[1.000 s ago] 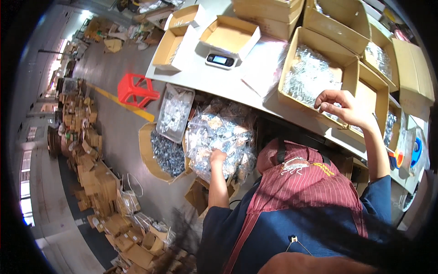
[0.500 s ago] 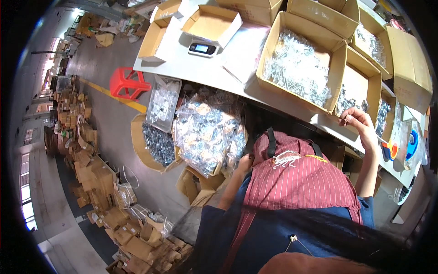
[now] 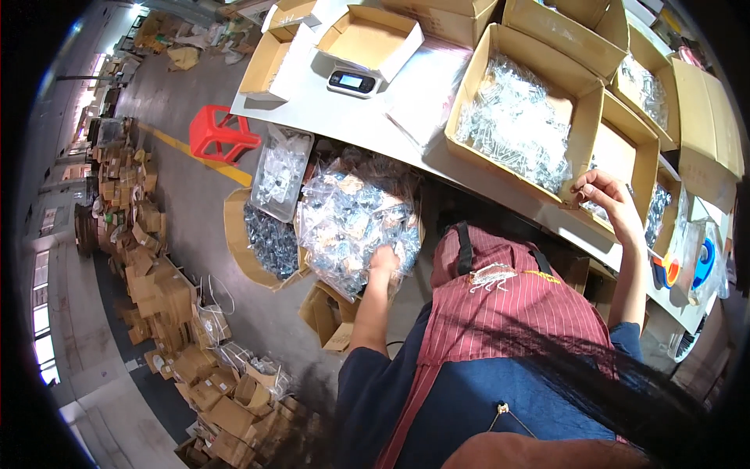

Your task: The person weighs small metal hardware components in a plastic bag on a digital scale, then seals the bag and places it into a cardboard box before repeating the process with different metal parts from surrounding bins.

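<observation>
My left hand (image 3: 383,259) is over the near side of a large heap of clear plastic bags (image 3: 344,211) with small blue and orange-brown contents. Its fingers are hidden or blurred, so I cannot tell what they grip. My right hand (image 3: 609,197) is raised at the table's front edge, thumb and fingertips pinched around something small and dark. It is by the near corner of a big cardboard box (image 3: 582,109) full of small clear plastic packets (image 3: 516,117). Beside that, a narrower cardboard box (image 3: 648,144) holds more small packets, partly behind my hand.
A small scale (image 3: 351,82) with a cardboard tray (image 3: 371,35) stands on the white table (image 3: 305,117). Left of the bag heap are a clear plastic tub (image 3: 281,172) and a carton (image 3: 234,234) of dark packets. A red stool (image 3: 223,133) stands on the floor. Orange-and-blue tape rolls (image 3: 670,272) lie right.
My left hand has moved from beside the apron, left and forward, onto the bag heap. My right hand has shifted slightly left, still pinched. The view has shifted a little.
</observation>
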Demonstrator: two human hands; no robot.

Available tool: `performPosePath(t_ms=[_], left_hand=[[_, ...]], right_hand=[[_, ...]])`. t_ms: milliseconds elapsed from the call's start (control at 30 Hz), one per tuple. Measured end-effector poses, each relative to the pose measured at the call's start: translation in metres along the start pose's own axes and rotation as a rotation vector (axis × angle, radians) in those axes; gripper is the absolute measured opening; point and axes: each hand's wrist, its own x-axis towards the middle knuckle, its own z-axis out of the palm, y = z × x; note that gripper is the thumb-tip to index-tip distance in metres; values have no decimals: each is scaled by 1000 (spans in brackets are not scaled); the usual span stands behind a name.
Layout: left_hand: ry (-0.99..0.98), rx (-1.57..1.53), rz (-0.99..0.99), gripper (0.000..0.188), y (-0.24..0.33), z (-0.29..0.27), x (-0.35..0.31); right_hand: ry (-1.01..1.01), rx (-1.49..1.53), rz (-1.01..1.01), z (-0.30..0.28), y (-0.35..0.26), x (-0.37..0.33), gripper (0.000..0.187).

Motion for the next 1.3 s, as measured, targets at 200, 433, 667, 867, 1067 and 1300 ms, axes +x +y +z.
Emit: performPosePath(t_ms=[200,433,667,867,1067,1300], left_hand=[[300,365,30,94,-14,-90,63],[-190,613,27,118,-28,-153,105],[-194,358,-13,101,-82,-165,106],[-191,283,-162,103,-98,-151,97],[32,-180,-351,113,-258,-65,123],[-367,277,-290,117,-88,-160,135]], right_hand=[[116,23,5,19,-15,25,26],[410,59,203,22,-14,63,34],[383,23,268,16,-6,69,14],[527,-5,269,25,-2,67,14],[502,49,271,35,13,106,13],[567,-87,367,24,-4,67,14]])
